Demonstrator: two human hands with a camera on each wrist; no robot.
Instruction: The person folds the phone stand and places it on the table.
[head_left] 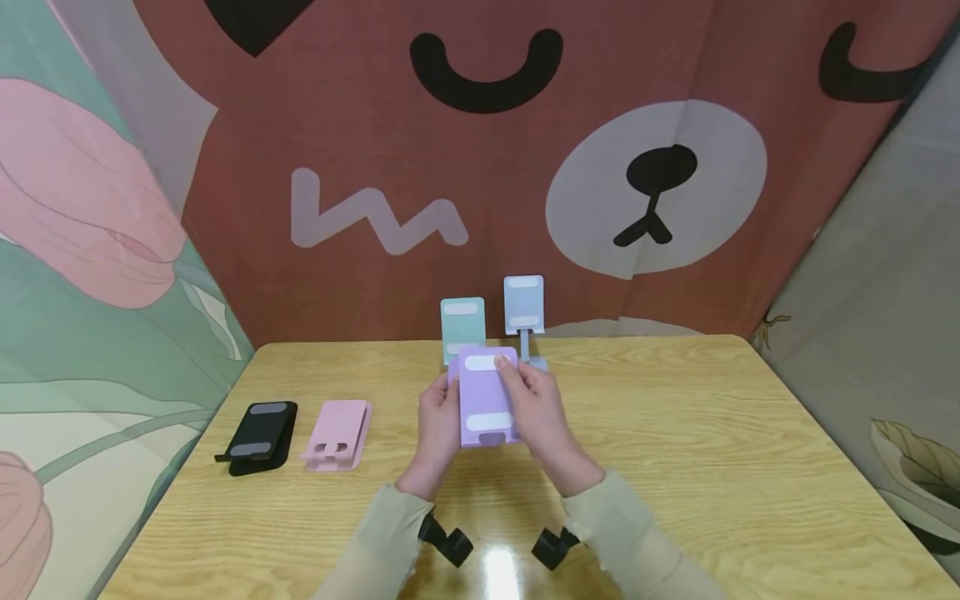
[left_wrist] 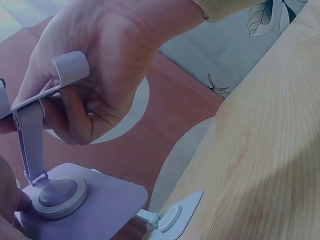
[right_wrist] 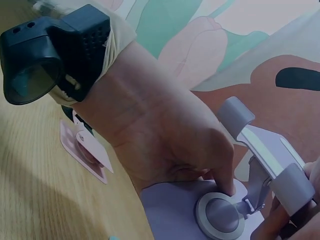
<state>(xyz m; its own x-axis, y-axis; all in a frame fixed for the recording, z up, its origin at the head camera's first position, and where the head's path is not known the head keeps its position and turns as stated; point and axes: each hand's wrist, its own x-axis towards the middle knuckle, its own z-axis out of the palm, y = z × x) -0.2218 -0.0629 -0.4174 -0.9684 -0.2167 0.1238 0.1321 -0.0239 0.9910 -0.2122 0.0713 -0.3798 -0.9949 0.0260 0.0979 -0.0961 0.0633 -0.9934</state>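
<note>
A purple phone stand [head_left: 487,398] is held up over the middle of the table between both hands. My left hand [head_left: 437,419] grips its base plate [right_wrist: 172,207] along the edge, as the right wrist view shows. With thumb on the front face, my right hand [head_left: 542,410] pinches the right side of the upper plate. The hinged arm [left_wrist: 32,142] stands unfolded between the two plates, rising from a round pivot [left_wrist: 59,194]. Two pale pads cross the upper plate's front, which faces the head camera.
Behind the hands, a teal phone stand [head_left: 462,323] and a light blue one [head_left: 523,304] stand upright at the table's back. On the left lie a black folded stand [head_left: 261,435] and a pink folded one [head_left: 337,433]. A bear-printed cloth [head_left: 510,192] hangs behind the wooden table [head_left: 712,467].
</note>
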